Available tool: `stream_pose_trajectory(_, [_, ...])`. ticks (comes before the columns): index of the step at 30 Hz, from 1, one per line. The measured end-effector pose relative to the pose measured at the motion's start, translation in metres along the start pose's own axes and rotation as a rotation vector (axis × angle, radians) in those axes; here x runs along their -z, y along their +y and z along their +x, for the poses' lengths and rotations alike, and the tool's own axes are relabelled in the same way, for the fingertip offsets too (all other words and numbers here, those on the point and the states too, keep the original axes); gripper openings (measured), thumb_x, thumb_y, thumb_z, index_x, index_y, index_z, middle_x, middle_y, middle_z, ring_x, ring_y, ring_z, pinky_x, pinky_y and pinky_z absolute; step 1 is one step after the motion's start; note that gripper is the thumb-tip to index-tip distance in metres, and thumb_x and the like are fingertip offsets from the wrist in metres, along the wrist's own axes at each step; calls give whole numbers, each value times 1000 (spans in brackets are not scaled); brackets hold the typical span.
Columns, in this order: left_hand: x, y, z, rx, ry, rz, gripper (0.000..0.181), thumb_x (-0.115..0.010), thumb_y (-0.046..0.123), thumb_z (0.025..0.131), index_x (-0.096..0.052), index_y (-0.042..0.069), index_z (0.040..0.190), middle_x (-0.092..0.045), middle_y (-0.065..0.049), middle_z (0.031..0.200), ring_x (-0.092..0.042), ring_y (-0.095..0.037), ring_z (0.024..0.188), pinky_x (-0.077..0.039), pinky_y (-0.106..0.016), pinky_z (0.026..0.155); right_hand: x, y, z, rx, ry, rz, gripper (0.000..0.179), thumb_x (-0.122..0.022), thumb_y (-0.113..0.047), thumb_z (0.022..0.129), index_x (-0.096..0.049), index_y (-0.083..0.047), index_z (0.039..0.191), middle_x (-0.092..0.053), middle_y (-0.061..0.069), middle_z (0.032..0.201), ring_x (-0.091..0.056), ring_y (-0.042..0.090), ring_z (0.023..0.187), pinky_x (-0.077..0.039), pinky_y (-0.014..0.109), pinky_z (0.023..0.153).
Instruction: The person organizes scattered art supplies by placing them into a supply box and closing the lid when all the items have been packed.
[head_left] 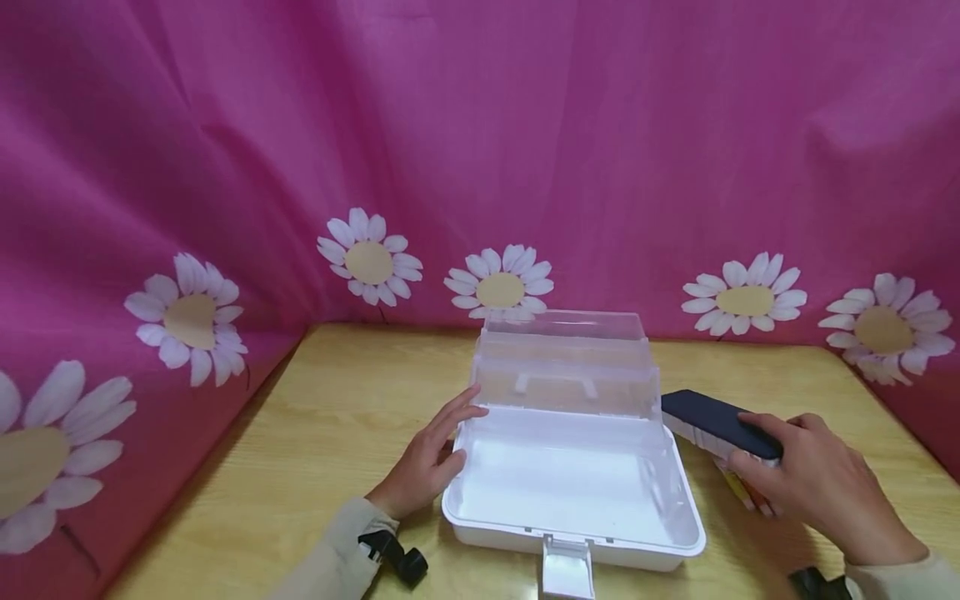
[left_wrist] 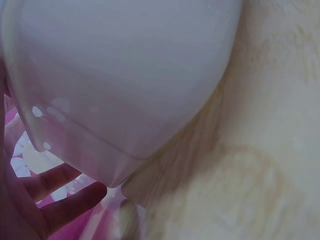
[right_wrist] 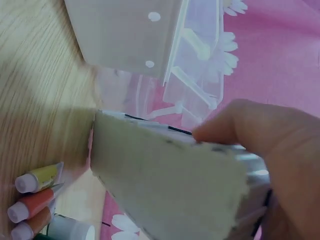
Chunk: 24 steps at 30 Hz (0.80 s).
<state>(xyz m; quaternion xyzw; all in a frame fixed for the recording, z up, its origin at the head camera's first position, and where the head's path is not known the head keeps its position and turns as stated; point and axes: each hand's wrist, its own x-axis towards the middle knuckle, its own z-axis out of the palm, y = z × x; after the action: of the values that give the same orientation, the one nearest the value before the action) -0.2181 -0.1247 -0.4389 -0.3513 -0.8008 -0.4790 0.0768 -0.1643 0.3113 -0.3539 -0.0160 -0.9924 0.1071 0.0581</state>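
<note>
A white plastic box stands on the table with its clear lid raised at the back; its inside is bare. My left hand rests at the box's left rim, fingers fairly straight; in the left wrist view its fingertips lie by the box's corner. To the right of the box, my right hand grips a board eraser with a dark top and pale sides, held tilted above the table. The right wrist view shows the eraser's broad cream underside and the thumb on its edge.
Beneath the eraser lie paint tubes, among them a yellow tube and an orange tube, with whitish caps. A latch hangs down at the box's front. A pink flowered curtain borders the wooden table.
</note>
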Motion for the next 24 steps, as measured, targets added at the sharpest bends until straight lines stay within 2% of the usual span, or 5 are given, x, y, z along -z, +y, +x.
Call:
stream_pose_trajectory(4, [6,20,9,-15,1,6,54,-51,-7,88,-45,12,139,-21,-6,159,-35,-28,138,-50,-29,91,2,5,1,31,11,16,88,-69,-65,74,-54,3,128,-52,32,96,-48,39,84,-44,46,55])
stream_pose_trajectory(9, [12,40,15,-8,-9,26,51,-51,-8,87,-46,4,136,-24,-14,157,-33,-32,139,-51,-22,83,6,10,5,29,-34,11,90,-72,-61,73,-50,4,131,-53,31,93,-47,38,84,-44,43,56])
stream_pose_trajectory(15, [12,40,15,-17,-7,17,51,-50,-8,87,-46,4,136,-23,-13,157,-35,-30,137,-45,-16,70,8,10,6,-11,-77,10,87,-69,-58,78,-47,5,133,-51,32,93,-48,40,82,-46,47,60])
stream_pose_trajectory(21, [10,35,8,-25,-6,-18,53,-48,-10,86,-46,5,137,-23,-12,157,-43,-28,126,-36,-19,52,2,7,2,5,-11,33,84,-70,-57,77,-52,6,130,-54,29,92,-49,37,80,-44,46,59])
stream_pose_trajectory(24, [9,35,3,-5,-10,-25,54,-48,-11,86,-45,5,137,-23,-12,158,-41,-27,130,-42,-19,57,-2,6,0,29,37,33,81,-71,-56,76,-56,4,126,-56,24,87,-51,33,77,-41,40,55])
